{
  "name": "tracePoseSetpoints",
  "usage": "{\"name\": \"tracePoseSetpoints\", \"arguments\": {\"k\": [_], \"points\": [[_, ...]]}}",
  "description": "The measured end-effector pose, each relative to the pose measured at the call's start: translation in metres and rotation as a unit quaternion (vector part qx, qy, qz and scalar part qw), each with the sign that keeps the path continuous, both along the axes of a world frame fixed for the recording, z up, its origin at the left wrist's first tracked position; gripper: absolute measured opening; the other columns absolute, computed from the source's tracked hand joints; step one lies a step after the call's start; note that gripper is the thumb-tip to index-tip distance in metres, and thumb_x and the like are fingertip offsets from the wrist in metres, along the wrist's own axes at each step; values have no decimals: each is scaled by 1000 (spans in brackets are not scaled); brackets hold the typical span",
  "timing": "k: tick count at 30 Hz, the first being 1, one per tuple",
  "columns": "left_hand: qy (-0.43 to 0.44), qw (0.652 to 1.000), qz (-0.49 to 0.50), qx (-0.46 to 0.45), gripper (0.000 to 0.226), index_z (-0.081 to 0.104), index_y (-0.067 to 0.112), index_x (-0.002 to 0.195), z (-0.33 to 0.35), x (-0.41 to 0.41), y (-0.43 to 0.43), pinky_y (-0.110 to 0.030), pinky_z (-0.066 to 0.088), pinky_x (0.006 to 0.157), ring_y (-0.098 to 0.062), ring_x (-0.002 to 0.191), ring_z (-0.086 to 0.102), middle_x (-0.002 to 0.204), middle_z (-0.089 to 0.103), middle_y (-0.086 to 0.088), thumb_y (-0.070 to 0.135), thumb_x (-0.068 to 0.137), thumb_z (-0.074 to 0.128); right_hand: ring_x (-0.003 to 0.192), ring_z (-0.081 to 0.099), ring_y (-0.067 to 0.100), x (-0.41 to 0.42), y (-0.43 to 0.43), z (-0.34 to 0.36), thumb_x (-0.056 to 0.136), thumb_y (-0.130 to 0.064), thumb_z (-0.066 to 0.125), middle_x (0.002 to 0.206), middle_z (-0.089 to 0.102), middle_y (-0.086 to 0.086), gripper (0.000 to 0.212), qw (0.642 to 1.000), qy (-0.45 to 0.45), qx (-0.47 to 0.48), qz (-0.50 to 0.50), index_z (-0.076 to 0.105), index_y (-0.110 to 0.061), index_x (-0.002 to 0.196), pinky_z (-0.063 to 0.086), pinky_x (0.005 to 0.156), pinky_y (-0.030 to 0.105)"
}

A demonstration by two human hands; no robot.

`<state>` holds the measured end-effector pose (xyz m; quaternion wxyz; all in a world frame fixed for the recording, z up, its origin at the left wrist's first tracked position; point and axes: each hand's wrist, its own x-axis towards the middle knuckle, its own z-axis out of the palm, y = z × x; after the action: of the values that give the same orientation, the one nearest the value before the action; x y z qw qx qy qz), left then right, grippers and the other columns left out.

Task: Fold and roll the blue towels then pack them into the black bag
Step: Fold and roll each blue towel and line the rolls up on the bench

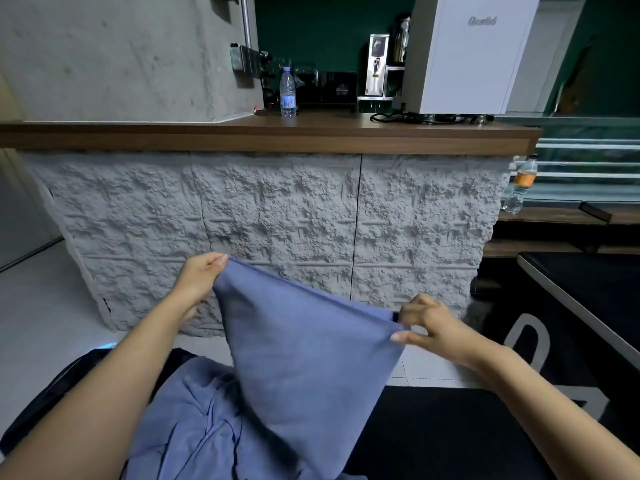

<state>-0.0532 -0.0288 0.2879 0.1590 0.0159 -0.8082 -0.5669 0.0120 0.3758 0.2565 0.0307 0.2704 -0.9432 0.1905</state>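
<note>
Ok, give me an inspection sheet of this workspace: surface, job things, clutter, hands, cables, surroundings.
Surface: black surface beneath the towels.
Job's things: blue towel stretched between both hands; crumpled towel pile beneath; bag not clearly seen.
Clutter: nothing seen.
Hands: left hand pinches the higher corner, right hand the lower one.
Cables: black cable on the counter beside the white machine.
Surroundings: water bottle on the counter; stone-textured panel below.

Left hand [199, 277] and right hand [427, 323] pinch a raised blue towel [304, 344].
</note>
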Motion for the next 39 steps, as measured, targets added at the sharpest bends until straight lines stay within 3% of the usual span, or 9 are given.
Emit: {"name": "tracePoseSetpoints", "arguments": {"k": [3, 8, 10, 15, 18, 22, 29, 32, 39], "points": [[-17, 1000, -11, -16, 15, 66, 5, 94, -10, 6, -6, -31, 41, 84, -15, 83, 53, 87, 63, -3, 3, 94, 51, 111, 34, 16, -9, 11, 3, 82, -74, 36, 124, 46, -18, 62, 997, 73, -13, -38, 69, -21, 79, 34, 93, 35], [9, 998, -8, 67, 10, 69, 11, 87, -5, 17, -7, -10, 48, 70, -5, 75, 58, 75, 68, 11, 3, 86, 63, 81, 57, 22, -17, 8, 19, 83, -30, 69, 84, 64, -7, 16, 958, 180, -186, -127, 72, -16, 88, 42, 73, 24], [10, 997, -13, 73, 13, 68, 16, 82, -7, 24, -7, -7, 48, 64, -5, 76, 59, 74, 68, 12, 4, 85, 64, 75, 58, 20, -17, 6, 17, 79, -11, 74, 81, 64, -2, 22, 940, 187, -213, -190, 71, -15, 100, 42, 69, 23], [-50, 993, -58, 86, 12, 68, 13, 82, -31, 33, -12, -17, 48, 75, -14, 81, 60, 76, 70, 6, 8, 89, 60, 74, 56, 16, -18, 6, 0, 84, -20, 70, 75, 63, -3, 12, 936, 46, -266, -225, 65, -13, 76, 42, 69, 31], [-80, 960, -109, 244, 15, 64, 8, 89, -24, 35, -20, -18, 53, 67, -11, 76, 63, 80, 70, 0, 11, 94, 50, 66, 54, 8, -4, -2, 13, 86, -21, 65, 72, 59, 3, 20, 837, -164, -503, -143, 57, -7, 75, 44, 63, 19], [-156, 944, -44, 286, 8, 65, 7, 87, -18, 37, -2, -19, 53, 52, -7, 59, 66, 71, 72, -2, 6, 90, 57, 46, 45, 7, -12, -23, 11, 79, -11, 75, 49, 51, -3, 32, 761, -126, -572, -279, 49, -12, 59, 38, 42, 13], [-122, 971, -45, 199, 2, 73, 15, 81, -25, 54, 108, -25, 48, 62, -17, 67, 59, 77, 71, -7, 15, 80, 72, 53, 56, 12, 10, -114, 15, 80, -8, 73, 60, 62, 3, 16, 818, -103, -513, -240, 65, -9, 66, 52, 50, 25], [-89, 981, -77, 157, 12, 75, 8, 92, -19, 63, 139, -15, 43, 44, 4, 48, 52, 66, 71, 3, 14, 83, 70, 45, 55, 8, 21, -134, 18, 80, -9, 73, 56, 58, -2, 16, 837, -83, -490, -230, 61, -4, 71, 54, 54, 34], [-27, 969, -177, 169, 13, 72, 21, 83, -9, 81, 150, -14, 51, 70, -3, 79, 69, 81, 75, 4, 9, 82, 69, 68, 68, 14, 34, -123, 23, 89, 1, 59, 80, 69, 13, 8, 789, -158, -578, -137, 66, 4, 92, 56, 64, 22]]}}
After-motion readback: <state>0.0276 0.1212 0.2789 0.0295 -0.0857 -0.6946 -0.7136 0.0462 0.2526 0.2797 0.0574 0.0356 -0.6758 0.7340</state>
